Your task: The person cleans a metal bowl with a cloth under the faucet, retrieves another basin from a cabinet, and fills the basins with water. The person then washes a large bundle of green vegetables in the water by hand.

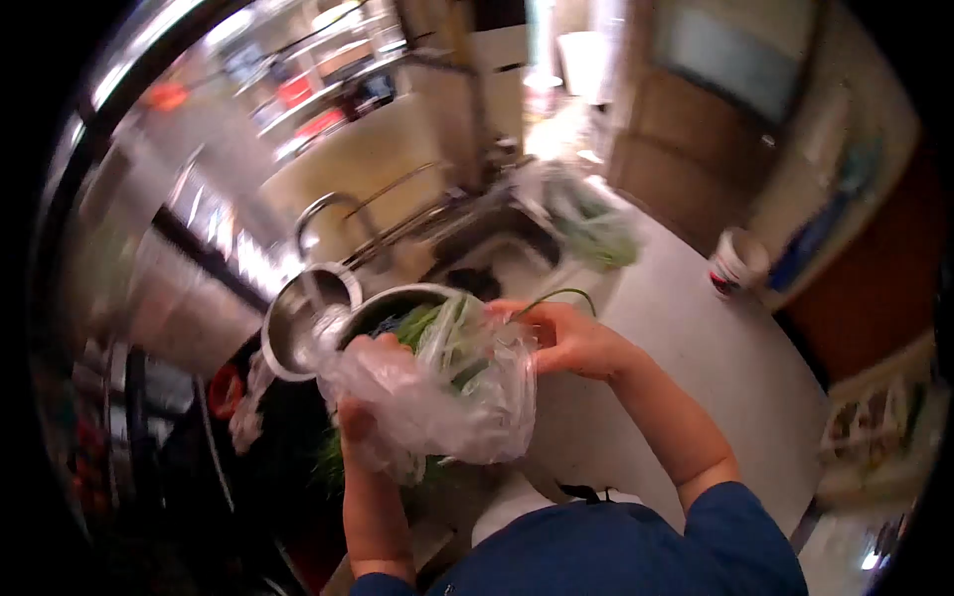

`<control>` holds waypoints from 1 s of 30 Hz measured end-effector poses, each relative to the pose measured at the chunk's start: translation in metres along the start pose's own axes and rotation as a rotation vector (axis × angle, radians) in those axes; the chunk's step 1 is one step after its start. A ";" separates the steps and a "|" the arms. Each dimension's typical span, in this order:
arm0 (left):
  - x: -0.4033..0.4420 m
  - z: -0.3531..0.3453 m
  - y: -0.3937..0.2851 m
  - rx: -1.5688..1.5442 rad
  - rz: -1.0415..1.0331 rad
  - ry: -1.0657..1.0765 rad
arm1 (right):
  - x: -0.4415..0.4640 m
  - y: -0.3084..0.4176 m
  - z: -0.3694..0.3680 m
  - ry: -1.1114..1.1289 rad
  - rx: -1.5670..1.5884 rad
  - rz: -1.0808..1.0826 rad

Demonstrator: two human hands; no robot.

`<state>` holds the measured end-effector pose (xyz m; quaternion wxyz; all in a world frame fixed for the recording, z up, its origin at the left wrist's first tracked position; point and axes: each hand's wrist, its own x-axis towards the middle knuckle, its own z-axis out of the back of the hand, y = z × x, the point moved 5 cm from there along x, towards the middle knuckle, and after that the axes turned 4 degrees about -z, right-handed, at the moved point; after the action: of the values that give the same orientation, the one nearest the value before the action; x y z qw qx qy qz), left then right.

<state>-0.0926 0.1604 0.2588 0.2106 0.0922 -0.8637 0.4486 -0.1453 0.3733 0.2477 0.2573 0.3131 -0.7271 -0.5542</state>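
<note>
A clear plastic bag (pixel 467 422) with leafy greens (pixel 422 328) at its mouth is held up in front of my body. My left hand (pixel 373 368) is closed on the bag's left side, partly covered by the film. My right hand (pixel 571 338) grips the bag's right rim, thumb and fingers bent. A thin green stalk (pixel 566 291) loops out above those fingers. Behind the bag is a large metal bowl (pixel 402 291), mostly hidden. To its left stands a smaller metal pot (pixel 288 338).
A sink (pixel 512 233) with a curved faucet (pixel 323 204) lies beyond the bowl. Another bag of greens (pixel 596 223) rests by the sink on the white counter (pixel 686 328). A white cup-like container (pixel 738 260) stands at the counter's right edge.
</note>
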 end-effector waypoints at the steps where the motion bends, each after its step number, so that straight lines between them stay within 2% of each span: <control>1: 0.000 -0.028 0.025 -0.092 0.097 0.003 | -0.043 0.007 0.020 -0.076 0.061 -0.029; 2: 0.000 -0.055 0.051 -0.183 0.194 -0.003 | -0.087 0.012 0.040 -0.152 0.124 -0.054; 3: 0.003 -0.100 0.072 -0.038 0.165 0.147 | -0.130 0.013 0.061 -0.229 0.144 0.003; 6: -0.010 -0.180 0.170 0.142 0.222 0.663 | -0.285 0.011 0.119 -0.511 0.189 -0.069; 7: -0.015 -0.220 0.195 0.139 0.305 0.758 | -0.332 0.011 0.137 -0.727 0.102 -0.047; 8: -0.026 -0.262 0.220 0.137 0.383 0.845 | -0.387 0.012 0.154 -0.831 0.011 -0.044; 11: -0.048 -0.350 0.272 0.288 0.488 1.010 | -0.531 0.012 0.185 -1.146 -0.162 0.018; 14: -0.067 -0.419 0.320 0.198 0.670 1.118 | -0.656 0.008 0.186 -1.499 -0.049 0.074; 17: -0.092 -0.499 0.380 0.152 0.731 1.104 | -0.734 0.006 0.176 -1.746 -0.056 0.053; 19: -0.109 -0.566 0.420 0.196 0.573 1.233 | -0.764 -0.025 0.203 -1.760 -0.240 0.117; 20: -0.114 -0.597 0.435 0.212 0.484 1.272 | -0.763 -0.013 0.204 -1.824 -0.600 -0.004; 22: -0.140 -0.666 0.477 0.229 0.401 1.390 | -0.772 -0.012 0.227 -1.722 -1.075 -0.282; 24: -0.163 -0.721 0.522 0.186 0.244 1.437 | -0.791 -0.016 0.258 -1.679 -1.027 -0.384; 25: -0.175 -0.742 0.554 -0.013 0.449 1.388 | -0.803 -0.017 0.274 -1.670 -0.996 -0.366; 28: -0.191 -0.795 0.622 0.111 0.534 1.491 | -0.851 -0.008 0.320 -1.622 -0.904 -0.317; 30: -0.181 -0.833 0.676 0.153 0.371 1.447 | -0.892 0.013 0.356 -1.578 -0.814 -0.311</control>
<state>0.0674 1.2253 0.1040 0.6398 -0.3585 -0.4772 0.4841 0.1945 1.2657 0.1463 -0.3036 -0.1790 -0.3891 -0.8511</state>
